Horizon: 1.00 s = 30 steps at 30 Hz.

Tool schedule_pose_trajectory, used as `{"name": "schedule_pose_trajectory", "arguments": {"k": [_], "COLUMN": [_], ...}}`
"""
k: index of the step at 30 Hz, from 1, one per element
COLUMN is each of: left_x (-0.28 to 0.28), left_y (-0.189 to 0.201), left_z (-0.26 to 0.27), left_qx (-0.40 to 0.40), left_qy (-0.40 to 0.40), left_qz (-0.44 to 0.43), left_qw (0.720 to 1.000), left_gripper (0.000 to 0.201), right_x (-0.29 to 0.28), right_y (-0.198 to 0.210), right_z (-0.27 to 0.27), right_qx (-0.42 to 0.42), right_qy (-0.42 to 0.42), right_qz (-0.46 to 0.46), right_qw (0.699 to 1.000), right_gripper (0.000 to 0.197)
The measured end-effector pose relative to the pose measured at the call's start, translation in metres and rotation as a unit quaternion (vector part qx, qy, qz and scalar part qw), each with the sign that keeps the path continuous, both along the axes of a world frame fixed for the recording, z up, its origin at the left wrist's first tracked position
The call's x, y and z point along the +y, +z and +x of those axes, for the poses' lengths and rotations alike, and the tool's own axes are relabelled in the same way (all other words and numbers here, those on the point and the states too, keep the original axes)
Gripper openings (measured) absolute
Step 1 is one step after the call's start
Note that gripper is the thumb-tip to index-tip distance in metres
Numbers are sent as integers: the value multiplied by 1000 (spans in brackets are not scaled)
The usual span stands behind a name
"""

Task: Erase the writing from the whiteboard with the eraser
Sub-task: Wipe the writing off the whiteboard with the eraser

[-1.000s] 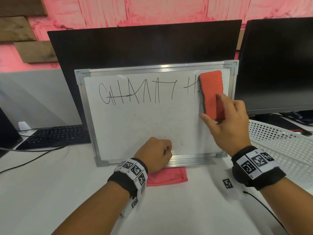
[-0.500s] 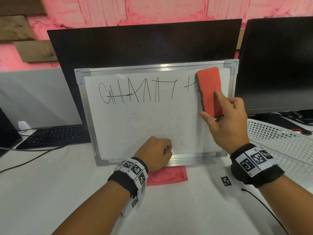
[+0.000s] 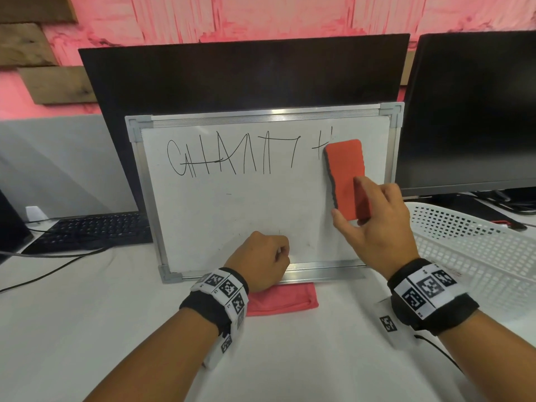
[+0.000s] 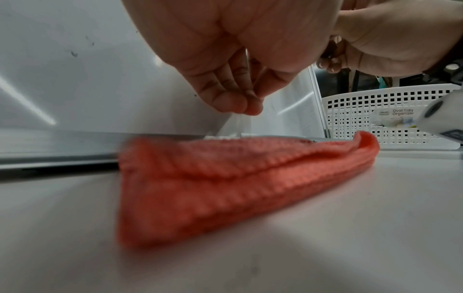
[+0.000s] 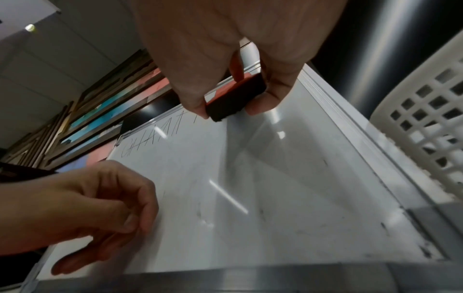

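Eraser (image 3: 345, 166) lies flat on the whiteboard (image 3: 246, 216), upper right of frame, pinched in my right hand (image 3: 377, 233) for wiping; my left hand (image 3: 261, 256), clenched and empty, braces the lower edge; unwiped writing (image 3: 232, 158) spans upper left.

Quick tally: one eraser (image 3: 345, 169) is counted, right in the grip, and one whiteboard (image 3: 232, 221) is found under it. Two hands are seen: the right hand (image 3: 380, 227) doing the gripping, the left hand (image 3: 261, 259) curled below-left of the grip. Two wristbands (image 3: 223, 294) are worn. One line of writing (image 3: 232, 161) is spotted left of the grip, one cloth (image 3: 285, 300) below-left, one basket (image 3: 478, 250) to its right, one keyboard (image 3: 95, 230) far left. Two monitors (image 3: 246, 79) are counted behind.
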<state>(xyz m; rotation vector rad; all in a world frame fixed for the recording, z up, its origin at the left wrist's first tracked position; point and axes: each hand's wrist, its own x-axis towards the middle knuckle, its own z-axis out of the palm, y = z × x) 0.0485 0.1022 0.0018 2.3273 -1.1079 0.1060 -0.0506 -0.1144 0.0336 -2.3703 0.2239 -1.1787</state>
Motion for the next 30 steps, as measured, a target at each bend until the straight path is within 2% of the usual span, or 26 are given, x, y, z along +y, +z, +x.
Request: {"name": "schedule_pose_trajectory", "arguments": {"k": [12,17,22,25,30], "left_x": [38,38,38,37,37], "left_y": [-1,0,0,0,-1], "left_z": [16,15,15,15,16], "left_qx": [-7,-10,-4,-4,1], "left_qy": [38,41,44,45,46], "left_qz": [0,1,2,6,5], "left_qw": [999,999,999,999,999], "left_gripper": [15,16,17,17,16], "right_x": [3,10,8,0,-7], "right_y": [10,-3,6,14,14], "right_z": [8,4,3,1,-5], "right_qx": [-1,78,90,104,220], "right_qy": [8,-2,-35,-82,-123], "right_qz": [3,7,0,5,-6], "right_qw": [1000,997,995,991,968], "right_gripper": [74,66,58,56,59]}}
